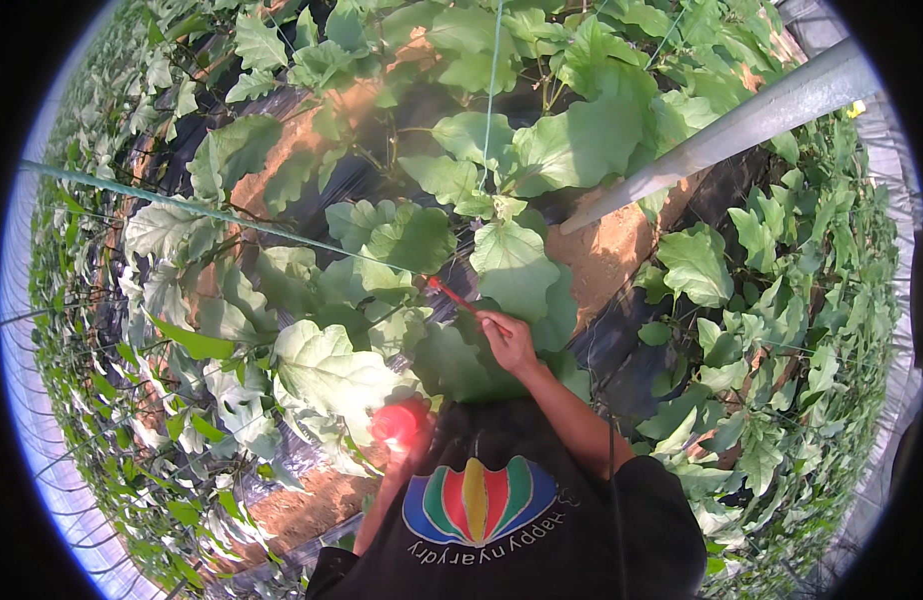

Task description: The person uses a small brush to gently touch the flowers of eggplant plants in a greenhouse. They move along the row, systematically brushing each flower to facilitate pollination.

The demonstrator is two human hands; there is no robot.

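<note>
My right hand grips a thin red stick-like tool, probably a small brush. Its tip reaches among the stems and leaves of an eggplant plant, close to where a green twine runs in; what it touches is too small to tell. Down by my waist, my left hand holds a red cup-like container. Glare washes out the cup, so its contents cannot be made out. A broad eggplant leaf hangs just beyond my right hand, and a sunlit leaf stands above the cup.
A slanting metal pole crosses at the upper right, ending near bare soil. Vertical twine rises ahead. Black plastic mulch lines the beds. Dense eggplant rows flank me, with plastic sheeting at the left.
</note>
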